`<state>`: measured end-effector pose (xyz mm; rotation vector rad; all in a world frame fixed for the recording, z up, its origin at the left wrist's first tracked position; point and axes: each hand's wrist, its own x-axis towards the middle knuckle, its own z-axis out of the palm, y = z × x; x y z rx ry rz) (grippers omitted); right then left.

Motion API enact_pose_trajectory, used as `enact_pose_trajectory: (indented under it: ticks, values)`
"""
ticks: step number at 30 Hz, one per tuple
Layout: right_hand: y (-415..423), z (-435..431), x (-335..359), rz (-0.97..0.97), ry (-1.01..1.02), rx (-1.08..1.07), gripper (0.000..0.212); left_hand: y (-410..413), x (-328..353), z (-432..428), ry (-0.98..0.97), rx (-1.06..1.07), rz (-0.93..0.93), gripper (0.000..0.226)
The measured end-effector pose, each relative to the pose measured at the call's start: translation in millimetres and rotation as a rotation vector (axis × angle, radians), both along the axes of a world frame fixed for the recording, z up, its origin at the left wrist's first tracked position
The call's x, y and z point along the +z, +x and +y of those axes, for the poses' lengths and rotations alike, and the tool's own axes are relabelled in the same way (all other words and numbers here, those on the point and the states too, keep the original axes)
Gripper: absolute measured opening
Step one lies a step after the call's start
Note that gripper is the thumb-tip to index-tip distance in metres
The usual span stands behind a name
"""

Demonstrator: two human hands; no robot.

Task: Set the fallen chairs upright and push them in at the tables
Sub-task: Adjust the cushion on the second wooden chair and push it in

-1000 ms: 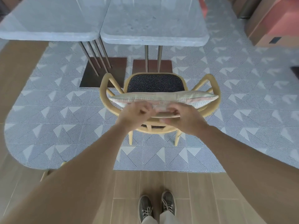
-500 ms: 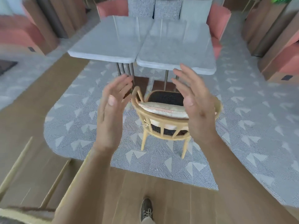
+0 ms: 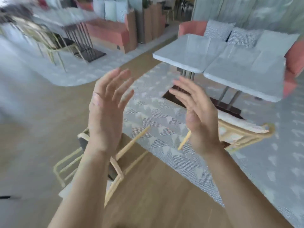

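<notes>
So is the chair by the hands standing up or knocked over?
Knocked over. The chair lies on the floor, its legs sticking out sideways.

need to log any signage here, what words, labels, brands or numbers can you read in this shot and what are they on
None: no word, label, brand or number can be read anywhere in this frame.
Small dark plate on the base of the salmon bench: too small and blurred to tell if it bears text.
Grey tables, fallen chair, cushions: patterns only, no text.

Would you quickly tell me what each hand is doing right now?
Left hand: open, fingers spread, holding nothing.
Right hand: open, fingers spread, holding nothing.
</notes>
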<state>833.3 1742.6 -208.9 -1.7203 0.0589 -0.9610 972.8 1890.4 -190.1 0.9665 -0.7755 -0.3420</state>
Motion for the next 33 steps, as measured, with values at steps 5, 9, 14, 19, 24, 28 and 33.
enact_pose_trajectory:
  ticks: [5, 9, 14, 19, 24, 28, 33]
  values:
    - [72.2, 114.4, 10.7, -0.011, -0.010, 0.169, 0.082, 39.9, 11.6, 144.9, -0.010, 0.241, 0.000, 0.069]
    - [128.4, 217.3, 8.8, -0.013, -0.014, 0.274, 0.083, 70.2, 8.9, 265.0, 0.016, 0.377, 0.007, 0.062]
    - [200.6, 342.3, -3.6, -0.019, 0.010, 0.355, 0.083, 117.3, -1.0, 391.4, 0.075, 0.477, -0.008, 0.058]
    - [237.4, 392.7, -26.6, 0.013, 0.052, 0.339, 0.077, 169.7, -18.3, 435.5, 0.133, 0.449, -0.009, 0.056]
    - [277.5, 377.7, -57.6, 0.057, 0.069, 0.254, 0.080, 229.7, -51.3, 416.1, 0.175, 0.345, -0.005, 0.055]
    - [323.3, 362.3, -97.2, 0.068, 0.125, 0.185, 0.080, 278.5, -85.0, 395.6, 0.231, 0.275, -0.008, 0.050]
    - [374.2, 365.9, -154.5, 0.165, 0.190, 0.113, 0.084, 347.2, -138.4, 394.3, 0.294, 0.218, -0.001, 0.052]
